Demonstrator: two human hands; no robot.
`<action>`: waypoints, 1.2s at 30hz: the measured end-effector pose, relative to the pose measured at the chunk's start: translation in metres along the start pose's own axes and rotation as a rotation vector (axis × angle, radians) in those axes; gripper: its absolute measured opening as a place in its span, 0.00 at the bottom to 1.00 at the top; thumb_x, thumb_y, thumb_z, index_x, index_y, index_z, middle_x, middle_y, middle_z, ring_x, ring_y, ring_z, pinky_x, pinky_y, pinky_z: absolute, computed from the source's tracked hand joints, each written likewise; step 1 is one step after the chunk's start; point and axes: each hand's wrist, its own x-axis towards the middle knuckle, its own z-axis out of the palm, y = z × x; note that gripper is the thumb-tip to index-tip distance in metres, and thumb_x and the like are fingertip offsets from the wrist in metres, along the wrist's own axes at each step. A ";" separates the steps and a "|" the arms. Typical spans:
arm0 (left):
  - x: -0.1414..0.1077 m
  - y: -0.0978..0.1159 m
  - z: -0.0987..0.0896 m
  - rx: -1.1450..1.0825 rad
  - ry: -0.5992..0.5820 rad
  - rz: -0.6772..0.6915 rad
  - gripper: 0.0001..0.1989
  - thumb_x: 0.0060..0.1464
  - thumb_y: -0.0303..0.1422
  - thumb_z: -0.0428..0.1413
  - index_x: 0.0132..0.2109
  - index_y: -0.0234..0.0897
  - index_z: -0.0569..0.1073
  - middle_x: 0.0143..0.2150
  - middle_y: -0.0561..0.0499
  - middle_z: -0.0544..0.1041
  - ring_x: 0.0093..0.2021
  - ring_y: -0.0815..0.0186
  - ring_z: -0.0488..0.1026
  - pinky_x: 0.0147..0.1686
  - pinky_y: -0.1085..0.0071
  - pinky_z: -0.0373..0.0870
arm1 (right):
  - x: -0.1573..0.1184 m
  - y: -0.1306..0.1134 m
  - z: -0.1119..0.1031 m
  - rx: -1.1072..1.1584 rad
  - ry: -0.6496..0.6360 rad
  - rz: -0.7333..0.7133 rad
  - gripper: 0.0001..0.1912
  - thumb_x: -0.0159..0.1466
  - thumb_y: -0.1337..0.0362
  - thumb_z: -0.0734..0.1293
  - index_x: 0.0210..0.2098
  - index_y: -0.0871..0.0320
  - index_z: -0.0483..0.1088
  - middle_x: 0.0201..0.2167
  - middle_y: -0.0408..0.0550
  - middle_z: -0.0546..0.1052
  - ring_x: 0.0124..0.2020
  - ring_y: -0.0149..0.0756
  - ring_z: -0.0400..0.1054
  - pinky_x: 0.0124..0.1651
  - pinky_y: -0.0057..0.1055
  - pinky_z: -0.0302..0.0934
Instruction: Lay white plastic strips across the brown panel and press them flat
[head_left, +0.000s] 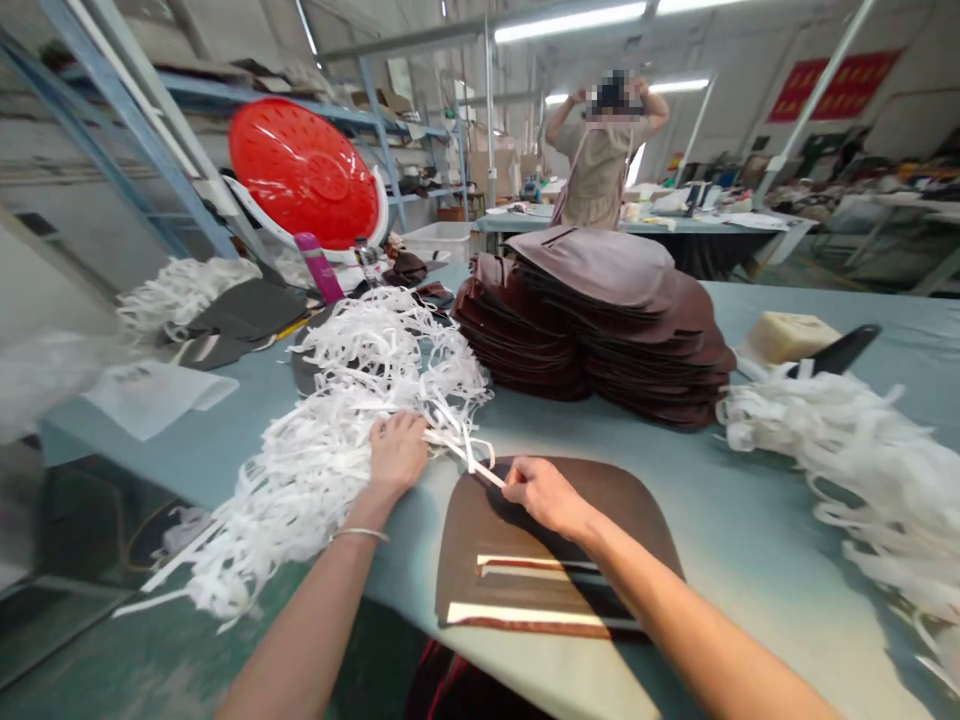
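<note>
1. Nearest the camera, two bare forearms (690,620) reach out over the edge of a blue-grey cutting table (739,560); a thin metal bangle (360,534) circles the left wrist.
2. Left hand (397,452): spread, palm down, pressing on a loose heap of white strips (300,490).
3. Right hand (541,496): fingers closed, pinching a single white strip (480,468) at the upper left edge of a brown leather panel (525,545).
4. The panel lies flat on the table, directly under the right hand, with two cream bands (525,614) across its lower half.
5. Just ahead stands a tall stack of matching brown panels (592,320).
6. To its right: a second heap of white strips (847,470), a cream block (789,338) and a black-handled tool (836,350).
7. Far left: a red round lid (304,175) leans near a pink bottle (319,265).
8. Beyond the table, a co-worker (600,170) stands back-on, both hands raised to the head.
</note>
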 end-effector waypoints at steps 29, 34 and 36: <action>-0.107 0.109 -0.063 -0.564 -0.686 -0.208 0.12 0.57 0.41 0.51 0.33 0.38 0.71 0.27 0.56 0.72 0.30 0.67 0.68 0.31 0.74 0.59 | -0.170 0.076 -0.042 -0.250 0.164 0.185 0.15 0.64 0.53 0.59 0.30 0.56 0.68 0.22 0.41 0.70 0.26 0.33 0.63 0.32 0.29 0.54; -0.091 0.093 -0.069 -0.620 -0.718 -0.152 0.13 0.57 0.41 0.49 0.35 0.38 0.73 0.31 0.56 0.74 0.33 0.67 0.69 0.32 0.74 0.59 | -0.165 0.071 -0.036 -0.241 0.160 0.152 0.17 0.65 0.51 0.57 0.30 0.55 0.67 0.23 0.41 0.70 0.27 0.33 0.63 0.33 0.28 0.55; -0.096 0.093 -0.075 -0.567 -0.719 -0.204 0.12 0.56 0.39 0.50 0.32 0.38 0.73 0.27 0.56 0.72 0.30 0.68 0.67 0.29 0.74 0.57 | -0.166 0.073 -0.038 -0.243 0.139 0.152 0.18 0.65 0.49 0.57 0.30 0.55 0.67 0.23 0.41 0.70 0.27 0.33 0.63 0.33 0.28 0.55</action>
